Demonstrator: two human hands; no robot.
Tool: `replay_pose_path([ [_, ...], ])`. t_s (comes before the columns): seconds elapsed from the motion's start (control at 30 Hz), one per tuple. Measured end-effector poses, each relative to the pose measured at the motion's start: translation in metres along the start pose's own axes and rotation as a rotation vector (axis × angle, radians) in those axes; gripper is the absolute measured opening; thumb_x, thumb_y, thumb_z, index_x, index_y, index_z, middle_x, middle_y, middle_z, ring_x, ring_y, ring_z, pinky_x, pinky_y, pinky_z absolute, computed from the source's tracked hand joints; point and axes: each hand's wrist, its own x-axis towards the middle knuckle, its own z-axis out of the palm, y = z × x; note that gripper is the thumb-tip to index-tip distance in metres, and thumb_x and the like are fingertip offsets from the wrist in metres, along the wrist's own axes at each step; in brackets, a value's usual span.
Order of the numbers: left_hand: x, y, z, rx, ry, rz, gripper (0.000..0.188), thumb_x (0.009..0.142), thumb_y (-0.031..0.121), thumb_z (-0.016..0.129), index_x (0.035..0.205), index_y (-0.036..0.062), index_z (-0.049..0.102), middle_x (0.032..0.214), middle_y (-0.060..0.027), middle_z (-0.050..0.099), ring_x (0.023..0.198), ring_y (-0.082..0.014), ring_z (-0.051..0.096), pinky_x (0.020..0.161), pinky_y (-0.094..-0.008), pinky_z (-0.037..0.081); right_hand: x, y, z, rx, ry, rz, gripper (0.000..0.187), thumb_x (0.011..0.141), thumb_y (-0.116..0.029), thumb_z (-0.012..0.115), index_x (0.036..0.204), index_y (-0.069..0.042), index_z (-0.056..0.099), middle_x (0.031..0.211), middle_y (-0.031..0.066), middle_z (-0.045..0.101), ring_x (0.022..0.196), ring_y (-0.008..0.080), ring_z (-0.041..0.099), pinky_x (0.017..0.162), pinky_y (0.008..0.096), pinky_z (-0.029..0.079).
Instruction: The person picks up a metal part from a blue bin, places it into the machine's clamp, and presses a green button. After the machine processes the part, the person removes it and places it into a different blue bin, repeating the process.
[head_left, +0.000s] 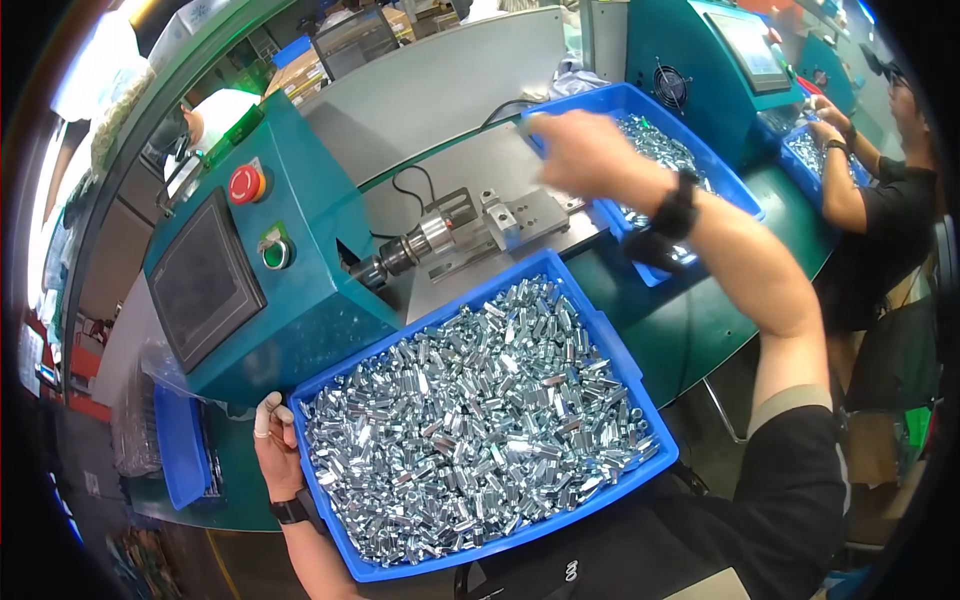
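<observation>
My right hand (590, 155) is blurred by motion. It is raised over the near-left edge of the far blue bin (735, 190), beside the machine's metal bed; whether its fingers hold anything cannot be made out. White coverings show on fingertips of my left hand (276, 437), which rests against the left rim of the near blue bin (615, 350), fingers loosely bent and apart. Shiny hexagonal metal pieces (470, 420) fill that bin. More small metal parts (660, 150) lie in the far one. Between them sits a metal fixture block (505, 220), facing a steel chuck (405, 250).
The green machine housing (290, 300) carries a dark screen (207, 283), a red stop button (247, 184) and a green button (276, 253). At right, another person (880, 190) works at a second green machine (690, 60). A blue tray (181, 445) stands at lower left.
</observation>
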Motion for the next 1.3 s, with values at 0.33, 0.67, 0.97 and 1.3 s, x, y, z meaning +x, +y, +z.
replay_pose_path([
  [0.33, 0.003, 0.003, 0.004, 0.081, 0.035, -0.015, 0.027, 0.105, 0.030, 0.055, 0.112, 0.0061, 0.066, 0.075, 0.0036, 0.058, 0.054, -0.0025, 0.041, 0.050, -0.0180, 0.032, -0.084, -0.001, 0.008, 0.432, -0.320, -0.582, 0.023, 0.081, -0.016, 0.076, 0.103, -0.011, 0.073, 0.098, 0.0098, 0.066, 0.089, 0.0314, 0.068, 0.076, 0.0425, 0.056],
  [0.67, 0.004, -0.002, 0.003, 0.037, 0.031, 0.000, 0.028, 0.106, 0.030, 0.053, 0.113, 0.0057, 0.064, 0.073, 0.0044, 0.057, 0.052, -0.0024, 0.039, 0.049, -0.0178, 0.031, -0.086, -0.020, 0.006, 0.268, -0.321, -0.654, 0.008, 0.089, -0.008, 0.069, 0.096, -0.004, 0.066, 0.095, 0.0098, 0.068, 0.087, 0.0307, 0.069, 0.071, 0.0363, 0.056],
  [0.97, 0.004, -0.001, 0.002, 0.021, 0.051, -0.012, 0.027, 0.106, 0.029, 0.053, 0.111, 0.0062, 0.066, 0.071, 0.0047, 0.055, 0.051, -0.0019, 0.038, 0.048, -0.0184, 0.030, -0.017, -0.009, 0.011, 0.921, -0.224, 0.057, 0.013, 0.094, -0.007, 0.070, 0.105, 0.000, 0.069, 0.084, 0.0039, 0.070, 0.075, 0.0106, 0.064, 0.070, 0.0270, 0.054],
  [1.3, 0.003, 0.001, 0.005, 0.034, 0.062, -0.004, 0.026, 0.105, 0.028, 0.055, 0.109, 0.0056, 0.067, 0.071, 0.0044, 0.055, 0.051, -0.0020, 0.039, 0.049, -0.0184, 0.030, -0.004, -0.013, 0.039, 0.775, -0.071, -0.169, 0.011, 0.089, -0.001, 0.074, 0.100, -0.001, 0.072, 0.090, 0.0038, 0.067, 0.080, 0.0122, 0.066, 0.070, 0.0288, 0.053],
])
